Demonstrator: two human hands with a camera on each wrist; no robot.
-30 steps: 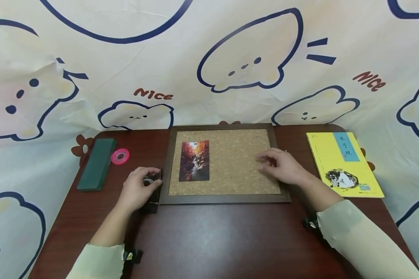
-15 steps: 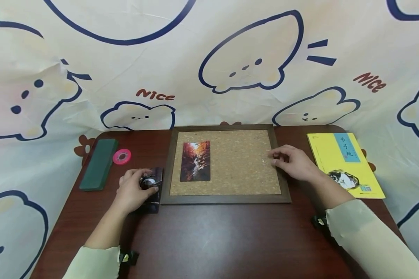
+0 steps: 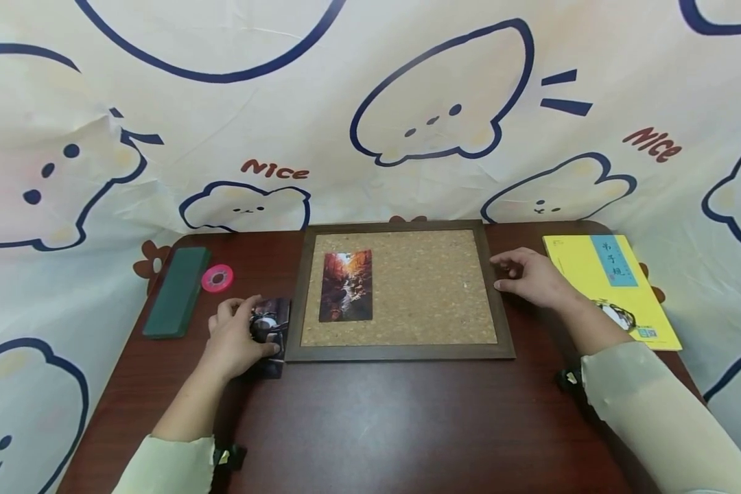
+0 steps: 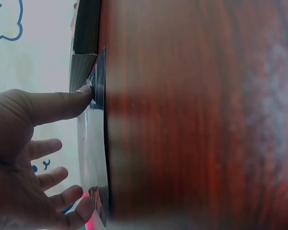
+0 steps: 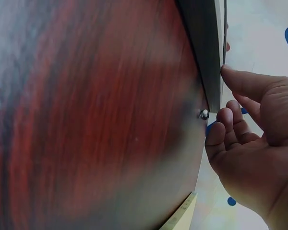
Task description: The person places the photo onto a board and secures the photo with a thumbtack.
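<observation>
A glossy dark photo print (image 3: 278, 312) lies on the table just left of a cork board (image 3: 432, 288). My left hand (image 3: 233, 339) spans it, thumb on its lower part and fingertips at its upper left. In the left wrist view the print (image 4: 98, 134) bows slightly, and the thumb meets it while the other fingers are spread. My right hand (image 3: 534, 278) is at the board's right frame edge with loosely bent fingers. A small shiny metal ball (image 5: 204, 114) shows beside those fingers in the right wrist view. An autumn stream photo (image 3: 346, 285) lies on the board's left half.
A green case (image 3: 177, 293) and a pink ring-shaped roll (image 3: 217, 278) lie at the table's left. The yellow book (image 3: 593, 274) lies at the right, partly behind my right forearm. A small light spot (image 3: 466, 284) shows on the cork. A patterned cloth hangs behind.
My right hand has moved right, off the cork to the board's frame edge. My left hand has drawn slightly left, uncovering more of the dark print.
</observation>
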